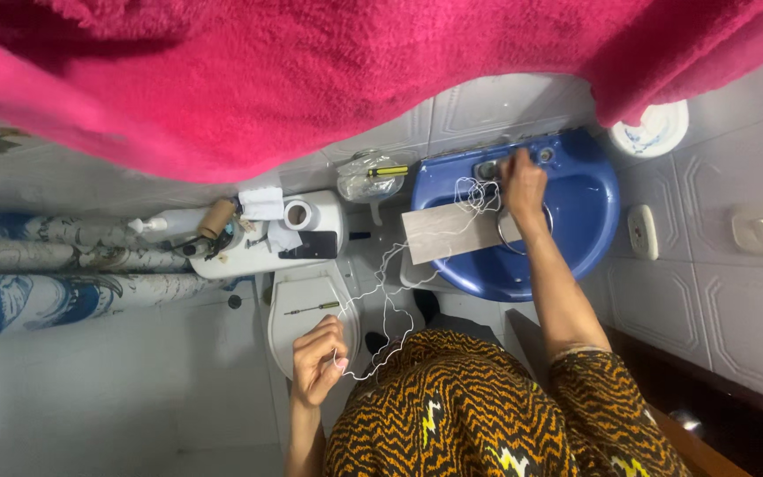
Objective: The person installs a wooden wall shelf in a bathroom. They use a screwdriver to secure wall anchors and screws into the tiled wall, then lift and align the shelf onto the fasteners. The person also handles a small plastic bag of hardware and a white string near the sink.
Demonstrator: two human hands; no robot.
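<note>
A thin white string is seen strung diagonally from lower centre to the blue sink at upper right, crowded above by a red towel. It is pinched by the left hand; the outstretched right hand is closed on its tangled end at the sink's rim.

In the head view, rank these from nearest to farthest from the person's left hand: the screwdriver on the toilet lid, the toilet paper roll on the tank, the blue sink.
From the left hand:
1. Screwdriver, just above it on the toilet lid.
2. Toilet paper roll, farther up on the tank.
3. Blue sink, far across, where the right hand works.
</note>
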